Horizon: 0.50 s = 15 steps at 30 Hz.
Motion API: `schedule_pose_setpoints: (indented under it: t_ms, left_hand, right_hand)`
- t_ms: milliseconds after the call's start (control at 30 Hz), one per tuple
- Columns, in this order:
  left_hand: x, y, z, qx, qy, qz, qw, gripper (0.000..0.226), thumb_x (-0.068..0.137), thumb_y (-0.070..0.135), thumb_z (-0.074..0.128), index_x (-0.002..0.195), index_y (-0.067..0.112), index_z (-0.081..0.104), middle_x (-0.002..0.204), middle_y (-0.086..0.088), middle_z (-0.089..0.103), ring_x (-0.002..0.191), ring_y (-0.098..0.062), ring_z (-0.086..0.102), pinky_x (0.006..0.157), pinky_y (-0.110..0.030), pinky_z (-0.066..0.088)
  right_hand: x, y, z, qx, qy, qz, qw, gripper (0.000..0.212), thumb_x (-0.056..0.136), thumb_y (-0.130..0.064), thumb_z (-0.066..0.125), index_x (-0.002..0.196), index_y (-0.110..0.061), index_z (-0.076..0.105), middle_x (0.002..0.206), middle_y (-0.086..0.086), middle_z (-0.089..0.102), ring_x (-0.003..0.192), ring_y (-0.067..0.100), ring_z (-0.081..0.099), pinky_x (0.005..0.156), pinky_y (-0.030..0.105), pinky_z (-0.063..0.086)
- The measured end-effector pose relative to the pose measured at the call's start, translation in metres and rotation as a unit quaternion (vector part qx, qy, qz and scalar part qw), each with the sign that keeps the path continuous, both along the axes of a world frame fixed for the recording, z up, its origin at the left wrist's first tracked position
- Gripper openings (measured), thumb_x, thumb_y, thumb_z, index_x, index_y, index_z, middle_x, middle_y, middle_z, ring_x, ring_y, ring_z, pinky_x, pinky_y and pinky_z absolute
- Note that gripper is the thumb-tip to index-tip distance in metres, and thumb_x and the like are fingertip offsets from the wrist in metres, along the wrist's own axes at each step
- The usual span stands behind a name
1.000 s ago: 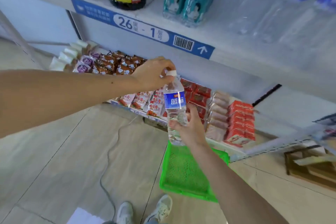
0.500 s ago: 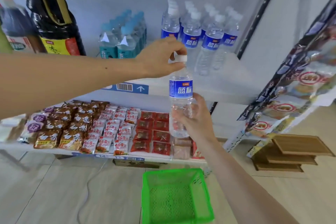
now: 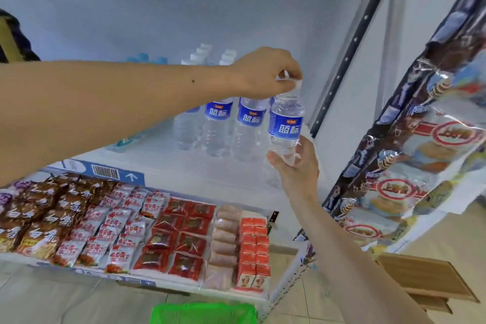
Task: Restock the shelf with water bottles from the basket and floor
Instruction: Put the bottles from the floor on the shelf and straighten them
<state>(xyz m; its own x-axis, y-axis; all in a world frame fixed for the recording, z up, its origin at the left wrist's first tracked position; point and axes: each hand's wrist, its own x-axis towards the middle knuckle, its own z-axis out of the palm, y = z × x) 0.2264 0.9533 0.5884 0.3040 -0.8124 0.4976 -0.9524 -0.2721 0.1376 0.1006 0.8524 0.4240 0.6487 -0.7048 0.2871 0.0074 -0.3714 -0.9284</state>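
Got my left hand [image 3: 265, 73] pinching the white cap of a water bottle [image 3: 286, 126], and my right hand [image 3: 297, 163] cupping its base from below, bottle upright. It's just beside the row of matching bottles [image 3: 234, 123] standing on the white shelf [image 3: 184, 163]. Snack packets [image 3: 118, 229] fill the lower shelf, and the green basket [image 3: 203, 313] sits on the floor at the bottom edge.

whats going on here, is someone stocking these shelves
Yes. A person holds one water bottle in both hands: the left hand pinches its white cap, the right hand supports its base. It is beside the row of matching bottles on the white shelf. A green basket sits on the floor below.
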Motion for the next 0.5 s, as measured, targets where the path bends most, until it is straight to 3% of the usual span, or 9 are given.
schedule_pose_setpoints:
  t_ms: [133, 500]
  left_hand:
    - [0.009, -0.026, 0.001, 0.054, -0.005, 0.032, 0.998, 0.029, 0.093, 0.032, 0.052, 0.119, 0.025, 0.063, 0.121, 0.004, 0.061, 0.11, -0.017, 0.056, 0.097, -0.037, 0.044]
    - [0.032, -0.051, -0.008, 0.1, 0.0, 0.019, 0.995, 0.031, 0.093, 0.023, 0.05, 0.122, 0.03, 0.06, 0.129, 0.009, 0.058, 0.112, -0.013, 0.048, 0.093, -0.024, 0.032]
  right_hand:
    - [0.017, -0.027, -0.008, 0.02, -0.007, 0.026, 0.999, 0.07, 0.075, -0.024, 0.079, 0.134, -0.03, 0.042, 0.135, -0.005, 0.053, 0.123, 0.014, 0.05, 0.103, 0.034, 0.041]
    - [0.049, -0.046, -0.037, 0.036, -0.039, 0.043, 0.998, 0.067, 0.076, -0.024, 0.079, 0.131, -0.03, 0.042, 0.133, -0.009, 0.054, 0.125, 0.017, 0.049, 0.107, 0.037, 0.04]
